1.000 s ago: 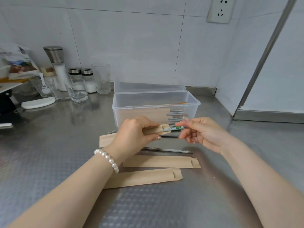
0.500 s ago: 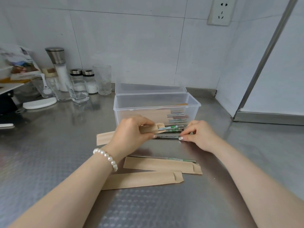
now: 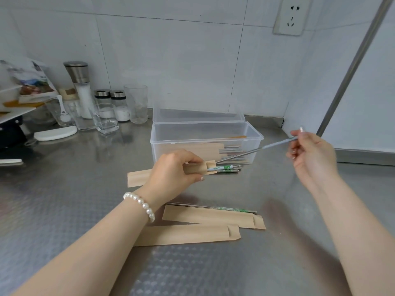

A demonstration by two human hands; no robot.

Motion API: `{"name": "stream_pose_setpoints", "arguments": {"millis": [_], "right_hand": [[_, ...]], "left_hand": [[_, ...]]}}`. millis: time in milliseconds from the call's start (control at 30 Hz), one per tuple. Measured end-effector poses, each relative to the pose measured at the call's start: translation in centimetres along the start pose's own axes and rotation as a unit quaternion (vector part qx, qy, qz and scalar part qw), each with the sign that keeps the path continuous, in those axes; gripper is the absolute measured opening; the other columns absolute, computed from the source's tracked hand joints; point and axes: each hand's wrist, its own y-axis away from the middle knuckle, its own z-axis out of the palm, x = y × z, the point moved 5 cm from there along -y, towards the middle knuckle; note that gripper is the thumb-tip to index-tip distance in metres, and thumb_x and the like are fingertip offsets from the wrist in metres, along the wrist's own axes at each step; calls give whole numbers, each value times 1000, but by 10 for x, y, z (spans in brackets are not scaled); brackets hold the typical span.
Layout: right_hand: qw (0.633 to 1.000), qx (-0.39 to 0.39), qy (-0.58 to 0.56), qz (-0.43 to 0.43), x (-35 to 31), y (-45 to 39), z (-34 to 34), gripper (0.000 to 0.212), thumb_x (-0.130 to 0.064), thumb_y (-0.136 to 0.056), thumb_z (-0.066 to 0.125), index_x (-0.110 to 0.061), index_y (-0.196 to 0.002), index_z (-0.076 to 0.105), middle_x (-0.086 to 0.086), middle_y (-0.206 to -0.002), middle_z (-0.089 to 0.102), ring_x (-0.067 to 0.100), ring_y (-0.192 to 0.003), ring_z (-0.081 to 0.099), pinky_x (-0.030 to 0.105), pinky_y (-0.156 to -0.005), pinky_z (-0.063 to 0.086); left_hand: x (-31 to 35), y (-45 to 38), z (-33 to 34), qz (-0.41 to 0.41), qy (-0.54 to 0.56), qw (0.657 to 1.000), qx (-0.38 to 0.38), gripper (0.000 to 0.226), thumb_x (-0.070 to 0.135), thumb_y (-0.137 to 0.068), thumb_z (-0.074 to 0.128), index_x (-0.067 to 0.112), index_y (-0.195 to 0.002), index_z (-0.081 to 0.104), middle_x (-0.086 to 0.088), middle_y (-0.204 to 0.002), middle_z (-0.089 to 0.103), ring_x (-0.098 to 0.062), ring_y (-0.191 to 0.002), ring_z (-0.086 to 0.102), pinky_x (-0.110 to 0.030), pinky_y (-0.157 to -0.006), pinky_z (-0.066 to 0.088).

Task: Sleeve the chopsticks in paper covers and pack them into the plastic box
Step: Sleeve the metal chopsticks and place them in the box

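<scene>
Right hand [image 3: 311, 155] is pinching the top end of a thin metal chopstick [image 3: 256, 149] between thumb and fingertips, holding it in the air, slanting down-left with its tip pointing at the mouth of a brown paper sleeve [image 3: 192, 169]. Left hand [image 3: 173, 174] is gripping that sleeve near its open end, thumb on the near side and fingers over the top, pressing it to the steel counter [image 3: 64, 199] near the counter's middle; a chopstick with green-and-white patterned handle [image 3: 222, 167] is sticking out of the sleeve to the right, with another patterned chopstick [image 3: 228, 171] just beside it on the counter, whether sleeved cannot be told. A white pearl bracelet [image 3: 140, 202] is sitting on the left wrist. Just behind the sleeve, a clear rectangular plastic box [image 3: 205, 130] is standing open toward the counter's back edge, holding several sleeved chopsticks [image 3: 213, 149] with metal ends showing, and its clear lid [image 3: 198, 113] is lying behind it by the wall. Toward the near edge two empty brown paper sleeves are lying, one [image 3: 213, 216] overlapping the other [image 3: 188, 235], with a loose chopstick [image 3: 224, 208] along the far sleeve's back side. Glass jars and a salt grinder [image 3: 82, 88] are crowding the counter's back-left corner.
</scene>
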Motion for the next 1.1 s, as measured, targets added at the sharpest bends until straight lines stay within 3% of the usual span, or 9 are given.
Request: {"name": "stream_pose_setpoints", "arguments": {"millis": [167, 700, 900, 1033, 1100], "right_hand": [[999, 17, -40, -18, -11, -8, -13, 29, -19, -98, 42, -11, -73, 54, -7, -43, 43, 8, -45, 35, 18, -44, 26], [999, 20, -22, -28, -8, -7, -12, 28, -16, -97, 43, -10, -72, 54, -7, -41, 43, 8, -43, 35, 18, -44, 26], [993, -97, 47, 40, 10, 9, 16, 24, -10, -91, 50, -8, -76, 69, -3, -50, 58, 6, -49, 50, 16, -48, 39], [970, -197, 101, 104, 28, 26, 36, 11, -20, -63, 70, -13, -68, 77, 4, -58, 66, 9, -53, 57, 15, -51, 46], [959, -227, 126, 117, 36, 32, 42, 10, -12, -66, 67, -13, -69, 77, 5, -61, 68, 11, -54, 60, 16, -52, 48]], "left_hand": [[-2, 0, 0, -1, -2, 1000, 0, 32, 19, -63, 82, 20, -93, 70, 6, -86, 64, -16, -84, 58, -33, -80, 48], [-4, -1, -3, -12, -11, 1000, 12, 31, 22, -65, 81, 20, -95, 70, 9, -87, 61, -14, -86, 57, -30, -81, 46], [-1, 0, 0, -9, 3, 1000, 7, 32, 18, -66, 81, 17, -96, 70, 5, -90, 65, -14, -87, 59, -26, -82, 46], [1, 0, 0, 0, 6, 1000, 4, 32, 18, -66, 81, 16, -95, 70, 3, -90, 67, -14, -85, 60, -27, -82, 47], [2, 1, 2, 4, 2, 1000, -4, 31, 18, -66, 80, 17, -96, 70, 2, -92, 67, -14, -85, 60, -28, -81, 47]]}}
